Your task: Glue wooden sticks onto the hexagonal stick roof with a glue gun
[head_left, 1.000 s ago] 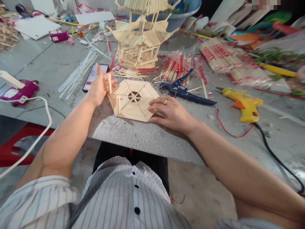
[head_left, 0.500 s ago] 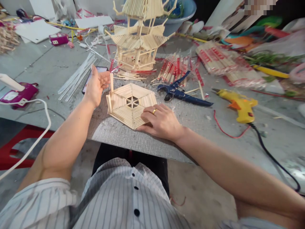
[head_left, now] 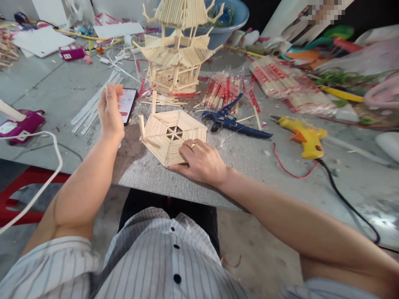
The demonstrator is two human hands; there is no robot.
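Observation:
A flat hexagonal panel of wooden sticks (head_left: 191, 128) lies on the table before me, with a spoked opening at its middle. Two short stick posts stand up from its left side, one at the far corner (head_left: 153, 104) and one at the left corner (head_left: 142, 127). My right hand (head_left: 204, 162) grips the panel's near right edge, fingers curled on top and thumb along the rim. Left of the panel, my left hand (head_left: 110, 112) is raised with fingers stretched out, holding nothing. Beside it lies a lit phone (head_left: 128, 109), partly hidden by the fingers.
Behind the panel rises a stick pagoda (head_left: 177, 54). Blue cutters (head_left: 237, 126) and packaged sticks (head_left: 276, 77) lie to the right, near a yellow glue gun (head_left: 307, 137) with its cord. White glue sticks (head_left: 90, 112) and a purple device (head_left: 23, 126) are at left.
My left hand has moved left, away from the panel's posts, uncovering more of the phone. The panel has turned slightly under my right hand, which still holds its edge.

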